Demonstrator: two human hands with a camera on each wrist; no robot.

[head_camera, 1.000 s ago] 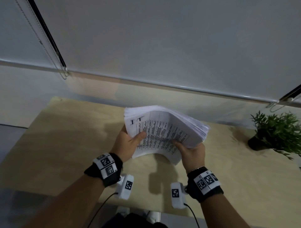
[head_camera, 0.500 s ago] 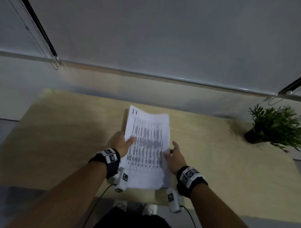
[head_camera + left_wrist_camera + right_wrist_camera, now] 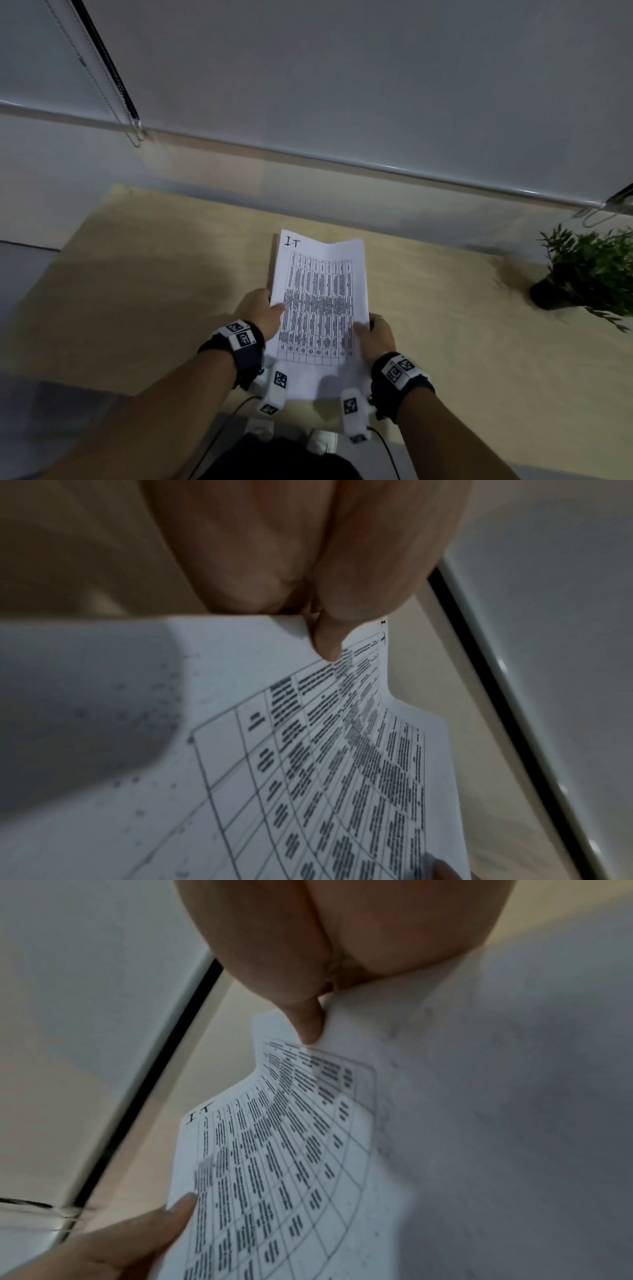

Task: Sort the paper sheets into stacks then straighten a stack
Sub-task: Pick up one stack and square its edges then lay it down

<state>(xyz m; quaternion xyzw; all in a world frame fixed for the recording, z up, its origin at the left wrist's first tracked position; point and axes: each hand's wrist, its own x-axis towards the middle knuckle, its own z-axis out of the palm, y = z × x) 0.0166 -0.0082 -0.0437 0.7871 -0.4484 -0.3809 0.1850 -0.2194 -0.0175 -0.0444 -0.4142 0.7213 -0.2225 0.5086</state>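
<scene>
A stack of white paper sheets (image 3: 320, 298), its top sheet printed with a table and marked "I.T", is held lengthwise over the wooden table (image 3: 137, 301). My left hand (image 3: 260, 313) grips the stack's left edge, thumb on top of the print. My right hand (image 3: 375, 334) grips the right edge lower down, thumb on the sheet. In the left wrist view the thumb (image 3: 329, 639) presses the paper sheets (image 3: 308, 764). In the right wrist view the thumb (image 3: 308, 1023) pinches the paper sheets (image 3: 291, 1137). The fingers under the stack are hidden.
A potted green plant (image 3: 589, 270) stands on the table at the far right. A wall with a roller blind (image 3: 342, 85) and a bead chain (image 3: 102, 85) rises behind the table. The near table edge runs just below my wrists.
The fanned, bent stack has been turned lengthwise and squared up, then drawn toward me. Both hands moved from its near edge to its left and right sides.
</scene>
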